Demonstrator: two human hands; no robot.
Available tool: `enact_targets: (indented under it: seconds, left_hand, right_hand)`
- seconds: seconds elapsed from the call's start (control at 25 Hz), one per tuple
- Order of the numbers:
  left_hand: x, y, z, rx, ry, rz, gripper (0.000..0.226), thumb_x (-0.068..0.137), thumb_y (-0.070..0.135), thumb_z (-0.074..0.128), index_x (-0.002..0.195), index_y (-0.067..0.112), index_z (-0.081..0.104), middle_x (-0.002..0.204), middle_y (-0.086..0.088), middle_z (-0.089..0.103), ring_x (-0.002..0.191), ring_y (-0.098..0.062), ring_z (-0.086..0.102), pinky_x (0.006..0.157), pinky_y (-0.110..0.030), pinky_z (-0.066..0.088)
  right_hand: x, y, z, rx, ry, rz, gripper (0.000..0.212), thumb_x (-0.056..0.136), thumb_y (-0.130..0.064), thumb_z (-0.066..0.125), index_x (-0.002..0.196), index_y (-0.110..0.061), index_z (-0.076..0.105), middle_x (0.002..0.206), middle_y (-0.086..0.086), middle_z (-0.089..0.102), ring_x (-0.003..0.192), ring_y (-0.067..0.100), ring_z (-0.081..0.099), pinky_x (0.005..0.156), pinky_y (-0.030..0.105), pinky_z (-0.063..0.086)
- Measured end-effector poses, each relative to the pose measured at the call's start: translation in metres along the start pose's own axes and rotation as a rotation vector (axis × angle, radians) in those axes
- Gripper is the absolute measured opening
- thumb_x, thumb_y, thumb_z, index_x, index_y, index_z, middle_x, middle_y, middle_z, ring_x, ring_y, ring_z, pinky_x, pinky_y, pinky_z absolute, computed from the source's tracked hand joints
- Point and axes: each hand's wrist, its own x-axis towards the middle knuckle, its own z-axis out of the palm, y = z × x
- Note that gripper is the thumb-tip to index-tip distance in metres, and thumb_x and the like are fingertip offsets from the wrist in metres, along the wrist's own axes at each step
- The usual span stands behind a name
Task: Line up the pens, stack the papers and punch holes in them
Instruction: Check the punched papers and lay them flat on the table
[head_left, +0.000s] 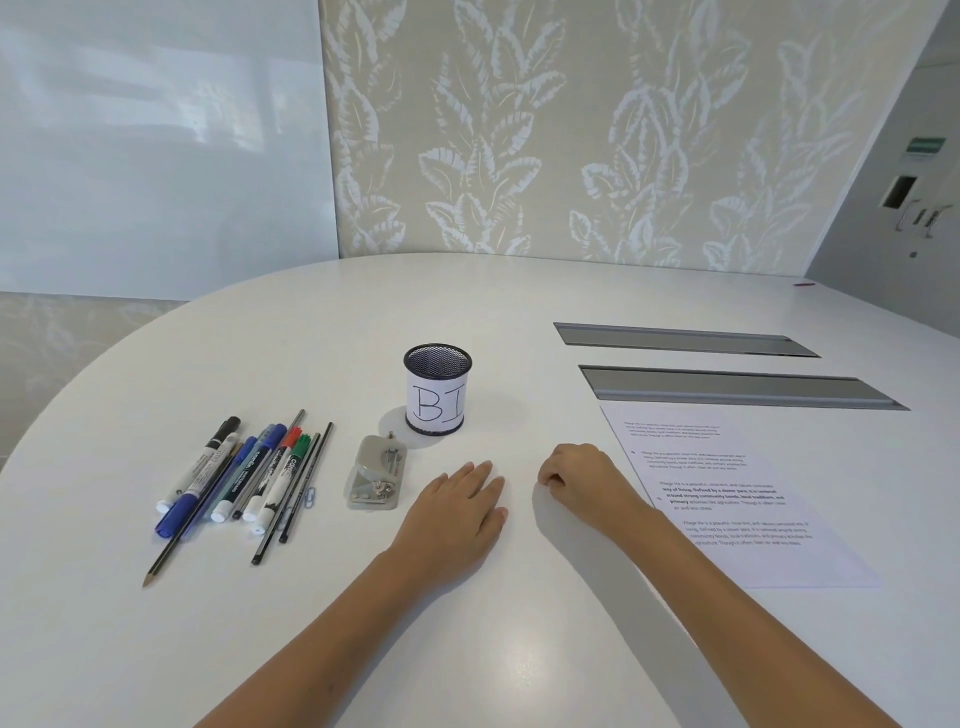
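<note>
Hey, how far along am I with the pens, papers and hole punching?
Pens lie bunched roughly parallel, ends uneven, so lining up looks partly done. Papers lie stacked flat. Hole punch sits unused. Left hand lies flat and right hand curled, both empty; punching remains.

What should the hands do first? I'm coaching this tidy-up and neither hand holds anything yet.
Probably the left hand should reach to the pens: they lie bunched and overlapping at uneven heights left of the hole punch, while the right hand rests curled beside the papers.
</note>
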Motion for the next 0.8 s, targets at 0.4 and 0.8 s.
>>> enact_targets:
  seconds: [0.4,0.8]
  left_hand:
    - [0.000,-0.001,0.003,-0.047,0.016,-0.030,0.049,0.099,0.037,0.028,0.145,0.024,0.035,0.160,0.005,0.024,0.147,-0.018,0.019,0.118,-0.038,0.015]
    - [0.000,-0.001,0.004,-0.019,0.019,-0.015,0.051,0.097,0.037,0.026,0.146,0.023,0.034,0.160,0.002,0.023,0.147,-0.021,0.020,0.118,-0.038,0.017]
  right_hand:
    - [0.002,0.032,-0.028,1.855,0.296,0.748,0.009,0.080,0.013,0.062,0.085,0.007,0.067,0.078,0.011,0.066,0.074,0.018,0.063,0.058,0.016,0.058]
    - [0.103,-0.037,-0.131,1.614,0.125,0.327,0.009,0.078,0.015,0.063,0.081,0.008,0.068,0.073,0.011,0.067,0.072,0.018,0.064,0.067,0.020,0.059]
